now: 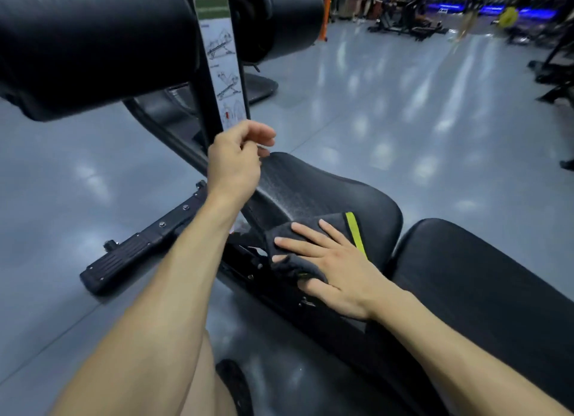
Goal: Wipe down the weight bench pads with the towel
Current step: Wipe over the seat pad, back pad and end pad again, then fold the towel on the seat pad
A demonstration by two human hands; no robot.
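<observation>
The black seat pad [326, 192] of the weight bench lies in the middle, with the longer back pad [481, 276] to its right. A dark towel [337, 221] with a yellow-green stripe is spread on the near left part of the seat pad. My right hand [335, 266] presses flat on the towel with straight fingers, and a fold of cloth covers the thumb. My left hand [239, 158] hovers at the seat pad's narrow far tip, just in front of the upright post. Its fingers are loosely curled and hold nothing.
Two thick black roller pads [93, 43] [292, 18] hang above at the top left. Between them stands the upright post with an instruction label [222, 64]. A black foot bar [139, 248] lies on the grey floor at left. Other gym machines [403, 24] stand far back.
</observation>
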